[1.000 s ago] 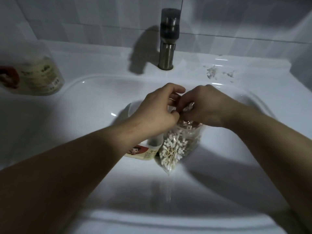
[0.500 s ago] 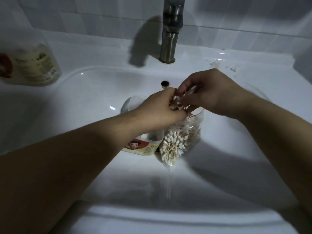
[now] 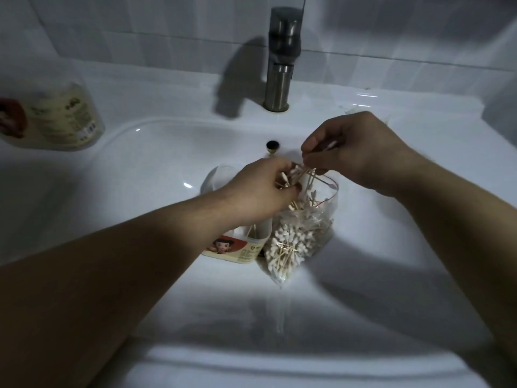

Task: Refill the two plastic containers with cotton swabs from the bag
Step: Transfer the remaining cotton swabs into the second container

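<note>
White ceramic sink (image 3: 156, 169), steel faucet (image 3: 281, 63) and tiled wall (image 3: 140, 26) behind; the light is dim. Clear bag (image 3: 300, 264) of cotton swabs (image 3: 288, 239) lies in the basin touching one labelled container (image 3: 237, 249); second container (image 3: 56, 119) stands on the sink ledge, far left. Left hand (image 3: 260, 189) grip is curled round a swab bundle at the bag mouth, and the right hand (image 3: 355, 152) pinches several swabs just above.

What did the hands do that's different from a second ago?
The right hand lifted up and away from the left hand, pulling a pinch of cotton swabs out of the bag. The left hand stayed at the bag's mouth, gripping swabs. The bag and the container beside it stayed in the sink.
</note>
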